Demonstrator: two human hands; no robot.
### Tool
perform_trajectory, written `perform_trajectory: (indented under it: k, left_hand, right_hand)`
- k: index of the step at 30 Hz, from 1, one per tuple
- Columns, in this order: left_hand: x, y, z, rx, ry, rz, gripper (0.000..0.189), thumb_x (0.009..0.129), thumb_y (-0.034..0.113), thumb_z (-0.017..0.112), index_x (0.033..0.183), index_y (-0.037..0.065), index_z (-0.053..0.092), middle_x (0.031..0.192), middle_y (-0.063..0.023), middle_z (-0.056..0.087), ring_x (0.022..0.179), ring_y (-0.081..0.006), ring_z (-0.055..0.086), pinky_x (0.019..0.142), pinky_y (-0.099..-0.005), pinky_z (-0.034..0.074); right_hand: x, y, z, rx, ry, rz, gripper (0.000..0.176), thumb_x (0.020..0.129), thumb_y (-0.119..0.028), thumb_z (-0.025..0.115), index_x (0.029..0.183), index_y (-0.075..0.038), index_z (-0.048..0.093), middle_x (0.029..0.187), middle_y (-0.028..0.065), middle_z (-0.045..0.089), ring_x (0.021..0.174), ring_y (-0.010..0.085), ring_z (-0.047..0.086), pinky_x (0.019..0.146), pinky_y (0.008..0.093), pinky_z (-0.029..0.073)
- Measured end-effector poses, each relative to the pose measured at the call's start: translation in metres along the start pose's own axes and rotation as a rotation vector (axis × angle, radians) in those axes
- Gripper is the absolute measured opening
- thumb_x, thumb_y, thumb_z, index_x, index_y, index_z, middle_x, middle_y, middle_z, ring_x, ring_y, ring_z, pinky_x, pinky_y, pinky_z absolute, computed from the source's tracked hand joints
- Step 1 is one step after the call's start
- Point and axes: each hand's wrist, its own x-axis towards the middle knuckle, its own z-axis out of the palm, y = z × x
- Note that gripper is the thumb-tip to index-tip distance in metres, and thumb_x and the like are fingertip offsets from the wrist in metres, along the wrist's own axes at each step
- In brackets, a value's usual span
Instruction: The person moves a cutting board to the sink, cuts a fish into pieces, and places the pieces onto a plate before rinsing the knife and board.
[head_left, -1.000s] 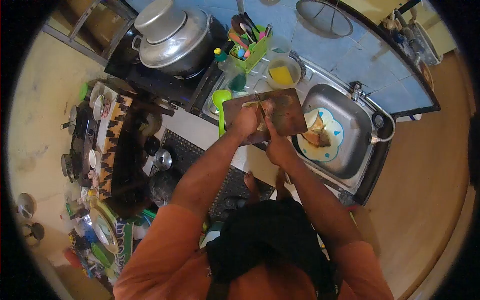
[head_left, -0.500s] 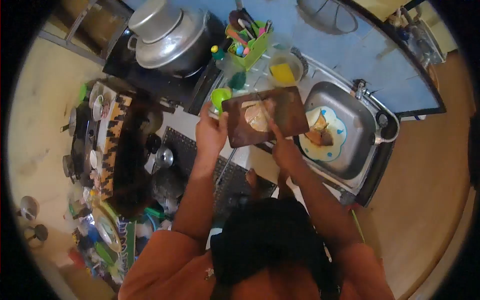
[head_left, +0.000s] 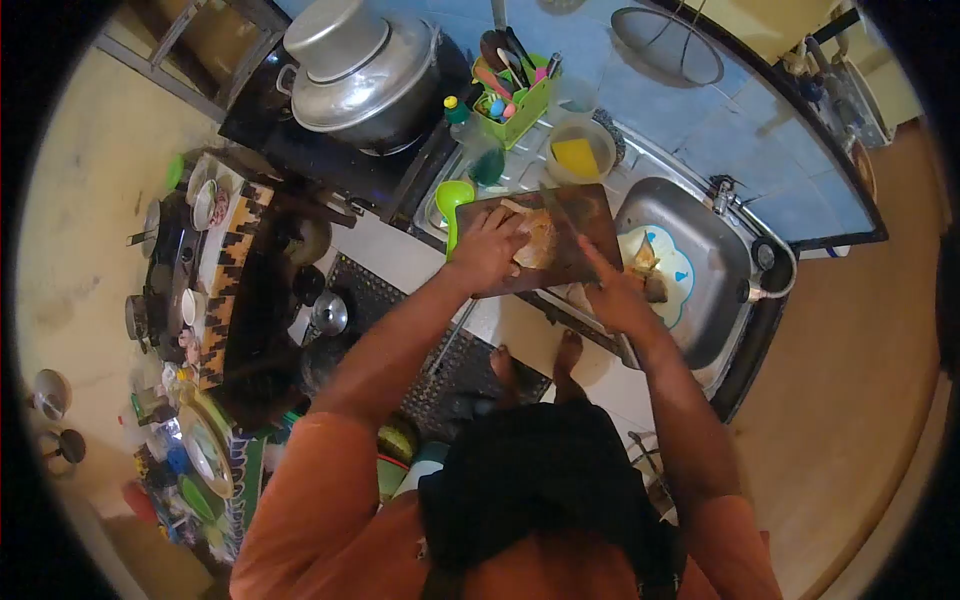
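A dark brown cutting board lies across the counter between the stove and the sink. On it rests a pale, flat piece of food, perhaps fish or meat. My left hand presses down on the left side of that piece, fingers spread. My right hand is wrapped round the handle of a knife, whose blade points up and left beside the food's right edge. A scalloped white and blue plate with brown food pieces sits in the sink, right of the board.
The steel sink has a tap. Behind the board stand a bowl with a yellow sponge, a green utensil holder and a soap bottle. A bright green ladle touches the board's left. A large pot sits on the stove.
My left hand has moved from the board's left edge onto the food. My right hand has shifted right and down with the knife, whose blade now sits beside the piece. The view has shifted slightly.
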Motion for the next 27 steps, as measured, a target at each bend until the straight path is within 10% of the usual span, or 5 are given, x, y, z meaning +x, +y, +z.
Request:
perform_trajectory:
  k: [11, 13, 23, 25, 27]
  left_hand:
    - [0.012, 0.002, 0.017, 0.537, -0.185, 0.229, 0.045, 0.090, 0.024, 0.049, 0.128, 0.002, 0.054, 0.125, -0.0237, 0.058, 0.125, -0.0393, 0.047, 0.108, -0.0531, 0.030]
    - [0.014, 0.001, 0.017, 0.603, -0.186, 0.282, 0.042, 0.093, 0.022, 0.044, 0.127, 0.000, 0.054, 0.124, -0.0285, 0.057, 0.123, -0.0412, 0.049, 0.108, -0.0535, 0.030]
    - [0.026, 0.012, -0.006, 0.159, -0.269, 0.150, 0.067, 0.081, 0.032, 0.063, 0.136, 0.000, 0.044, 0.136, -0.0259, 0.043, 0.128, -0.0448, 0.043, 0.107, -0.0559, 0.033]
    - [0.032, 0.020, -0.007, 0.163, -0.237, 0.115, 0.067, 0.081, 0.034, 0.064, 0.136, 0.002, 0.044, 0.136, -0.0253, 0.044, 0.128, -0.0445, 0.043, 0.105, -0.0564, 0.035]
    - [0.039, 0.022, 0.004, 0.133, -0.284, 0.030, 0.065, 0.083, 0.033, 0.063, 0.137, 0.004, 0.043, 0.135, -0.0258, 0.044, 0.127, -0.0431, 0.045, 0.098, -0.0557, 0.042]
  right_hand:
    - [-0.088, 0.026, 0.006, 0.134, 0.144, 0.069, 0.070, 0.090, -0.004, 0.046, 0.153, -0.020, 0.022, 0.143, 0.0249, 0.044, 0.124, 0.0323, 0.052, 0.100, 0.0372, 0.042]
    - [-0.102, 0.033, 0.017, 0.310, 0.115, 0.217, 0.074, 0.086, -0.002, 0.046, 0.154, -0.021, 0.022, 0.089, 0.0111, 0.062, 0.070, 0.0158, 0.057, 0.066, 0.0315, 0.049]
    - [-0.127, 0.060, 0.041, 0.257, 0.307, 0.030, 0.074, 0.087, -0.003, 0.046, 0.154, -0.025, 0.021, 0.071, 0.0026, 0.054, 0.052, 0.0097, 0.044, 0.048, 0.0276, 0.041]
    - [-0.129, 0.034, 0.019, 0.432, 0.114, 0.328, 0.070, 0.090, -0.006, 0.046, 0.154, -0.021, 0.019, 0.122, 0.0266, 0.059, 0.090, 0.0253, 0.063, 0.083, 0.0353, 0.050]
    - [-0.129, 0.031, 0.016, 0.438, 0.130, 0.319, 0.071, 0.090, -0.007, 0.046, 0.154, -0.021, 0.019, 0.122, 0.0266, 0.059, 0.090, 0.0261, 0.063, 0.083, 0.0353, 0.050]
